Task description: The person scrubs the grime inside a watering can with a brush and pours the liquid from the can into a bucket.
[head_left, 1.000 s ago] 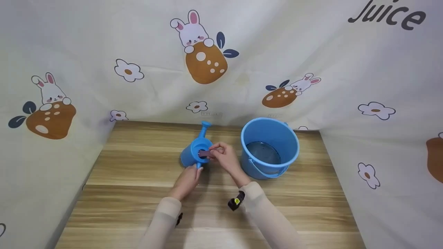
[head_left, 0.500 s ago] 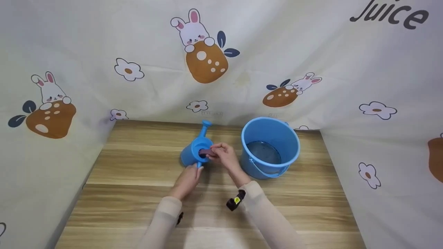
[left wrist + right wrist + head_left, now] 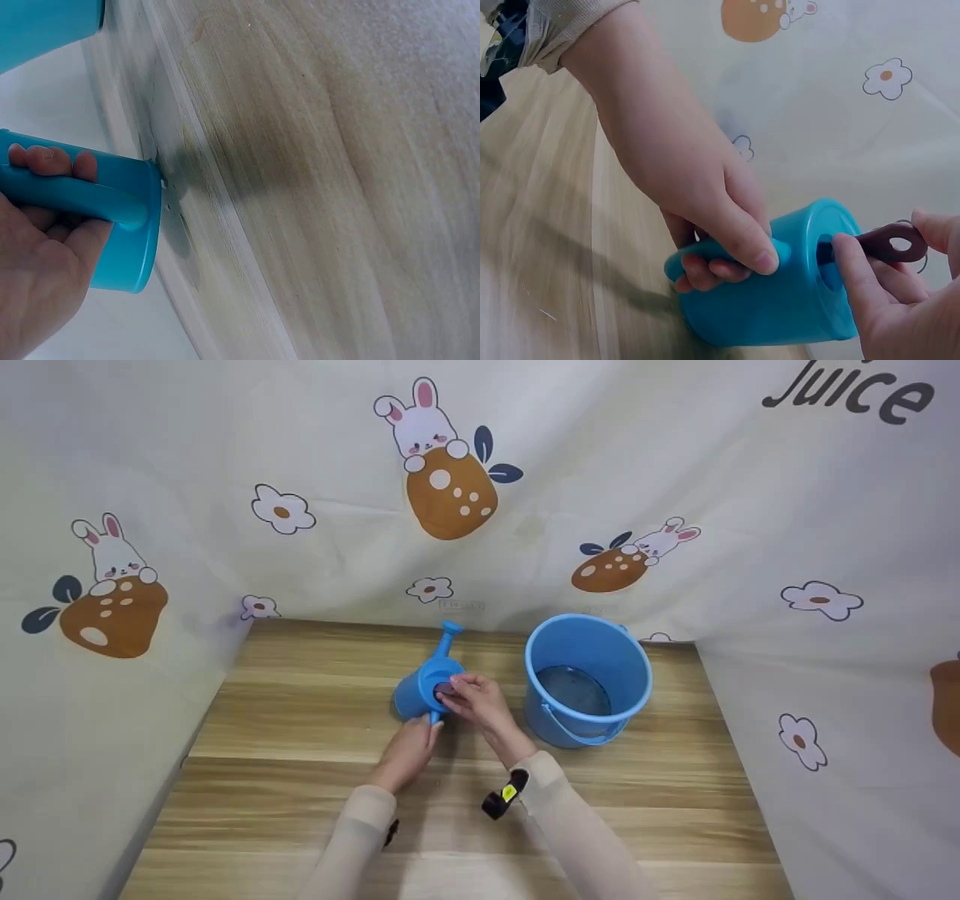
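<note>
A blue watering can (image 3: pixel 411 695) stands on the wooden table, its spout pointing to the back. My left hand (image 3: pixel 406 751) grips its handle, fingers curled round it in the left wrist view (image 3: pixel 45 262). In the right wrist view, a dark purplish tool handle (image 3: pixel 871 244) with a holed end and a thin metal ring sticks out of the can's top opening. My right hand (image 3: pixel 484 709) pinches this handle close to the opening. The tool's other end is hidden inside the can, so its kind cannot be told.
Right of the can stands a larger blue bucket (image 3: pixel 541 660) with its bail hanging at the front; a little dark-looking water seems to lie at its bottom. Printed cloth walls (image 3: pixel 337 555) enclose the wooden table (image 3: pixel 300 780) at the back and both sides.
My right hand has moved slightly left and closer to the can's opening. Less of the purplish handle shows above the opening than before. My left hand keeps its grip on the can.
</note>
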Action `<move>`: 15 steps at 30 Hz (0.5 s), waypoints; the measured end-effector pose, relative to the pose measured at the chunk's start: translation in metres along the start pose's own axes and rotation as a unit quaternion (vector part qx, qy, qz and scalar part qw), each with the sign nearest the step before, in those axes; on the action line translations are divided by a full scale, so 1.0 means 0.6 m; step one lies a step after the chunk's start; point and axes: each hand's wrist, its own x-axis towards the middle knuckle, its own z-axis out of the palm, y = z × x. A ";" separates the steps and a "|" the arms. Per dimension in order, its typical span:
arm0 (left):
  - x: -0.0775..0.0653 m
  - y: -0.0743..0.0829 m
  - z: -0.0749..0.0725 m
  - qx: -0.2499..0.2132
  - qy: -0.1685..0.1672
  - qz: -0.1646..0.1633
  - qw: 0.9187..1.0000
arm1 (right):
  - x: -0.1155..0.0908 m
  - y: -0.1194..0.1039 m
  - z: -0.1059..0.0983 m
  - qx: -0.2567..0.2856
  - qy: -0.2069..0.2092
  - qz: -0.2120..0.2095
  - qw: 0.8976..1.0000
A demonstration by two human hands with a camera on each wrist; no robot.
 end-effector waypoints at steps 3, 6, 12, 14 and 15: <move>-0.001 0.002 0.000 -0.001 0.003 0.001 1.000 | 0.001 0.004 0.002 0.020 -0.004 0.004 1.000; -0.001 0.003 -0.001 0.001 -0.001 0.000 1.000 | 0.003 0.006 0.002 0.027 0.001 0.012 1.000; 0.000 0.004 -0.004 -0.011 -0.013 -0.010 1.000 | 0.007 0.007 0.000 0.051 0.006 0.032 0.998; 0.000 0.003 -0.004 -0.011 -0.015 -0.010 1.000 | 0.007 0.007 0.000 0.060 0.004 0.037 0.998; 0.000 0.003 -0.004 -0.010 -0.015 -0.011 1.000 | 0.007 0.007 -0.001 0.065 0.003 0.039 0.997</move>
